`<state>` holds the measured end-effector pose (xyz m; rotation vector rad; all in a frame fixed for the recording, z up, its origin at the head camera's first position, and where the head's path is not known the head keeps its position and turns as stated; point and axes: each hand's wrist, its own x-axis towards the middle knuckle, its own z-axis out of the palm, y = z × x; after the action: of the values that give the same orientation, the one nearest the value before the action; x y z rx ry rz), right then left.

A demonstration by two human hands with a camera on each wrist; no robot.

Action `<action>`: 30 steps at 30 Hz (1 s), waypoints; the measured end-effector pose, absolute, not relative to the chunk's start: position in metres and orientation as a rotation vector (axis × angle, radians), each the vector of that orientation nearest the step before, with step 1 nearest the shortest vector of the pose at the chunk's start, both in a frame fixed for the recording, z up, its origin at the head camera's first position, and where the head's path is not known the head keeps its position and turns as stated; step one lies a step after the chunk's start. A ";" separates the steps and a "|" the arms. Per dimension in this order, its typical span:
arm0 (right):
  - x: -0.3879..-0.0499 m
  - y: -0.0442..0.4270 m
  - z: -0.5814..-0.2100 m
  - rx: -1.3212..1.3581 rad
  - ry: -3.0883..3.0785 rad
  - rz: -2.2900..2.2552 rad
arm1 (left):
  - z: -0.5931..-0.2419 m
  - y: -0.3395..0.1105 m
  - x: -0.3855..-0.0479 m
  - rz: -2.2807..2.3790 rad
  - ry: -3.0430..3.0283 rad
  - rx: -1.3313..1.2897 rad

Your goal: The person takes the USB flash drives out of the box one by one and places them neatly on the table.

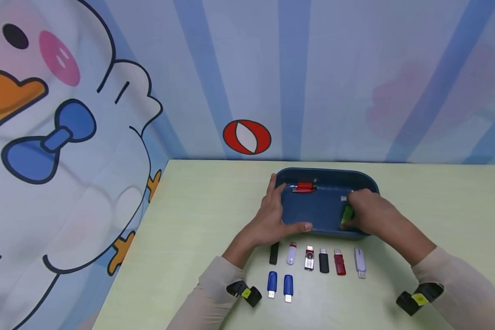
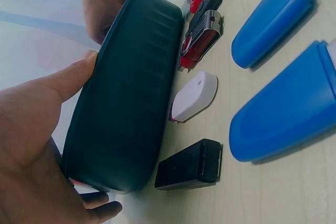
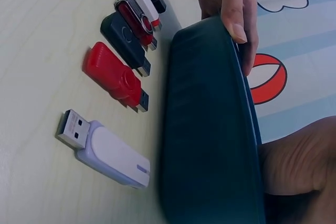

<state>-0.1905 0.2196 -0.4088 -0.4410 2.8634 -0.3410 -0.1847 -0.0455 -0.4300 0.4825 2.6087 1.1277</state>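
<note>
A dark blue tray (image 1: pixel 313 215) holds red USB sticks (image 1: pixel 304 187) at its back left and a green USB stick (image 1: pixel 347 214) at its right side. My right hand (image 1: pixel 371 211) reaches into the right end, its thumb and fingers around the green stick; the fingertips are partly hidden. My left hand (image 1: pixel 270 215) rests at the tray's left end, thumb over the front rim and fingers spread along the side. In the left wrist view the left thumb lies on the tray's rim (image 2: pixel 113 30). The right wrist view shows the tray's outer wall (image 3: pixel 205 124), with the right hand's fingers hidden behind it.
In front of the tray lie a black stick (image 1: pixel 274 253), a white one (image 1: pixel 291 253), a silver-red one (image 1: pixel 309 258), another black one (image 1: pixel 323 261), a red one (image 1: pixel 340 262) and a lavender one (image 1: pixel 360 262). Two blue sticks (image 1: pixel 272 282) lie nearer. A patterned wall (image 1: pixel 334 91) stands behind.
</note>
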 end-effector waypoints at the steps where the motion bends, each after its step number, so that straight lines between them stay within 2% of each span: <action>1: -0.191 0.219 -0.409 -0.444 2.867 -0.341 | -0.430 -0.045 -0.185 1.129 2.611 0.483; 30: -0.181 0.212 -0.403 -0.487 2.949 -0.283 | -0.430 -0.047 -0.180 1.120 2.614 0.469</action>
<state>-0.1811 0.2119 -0.4028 -0.4868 2.9492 -0.2827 -0.1799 -0.0467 -0.4304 0.4688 2.6135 1.1202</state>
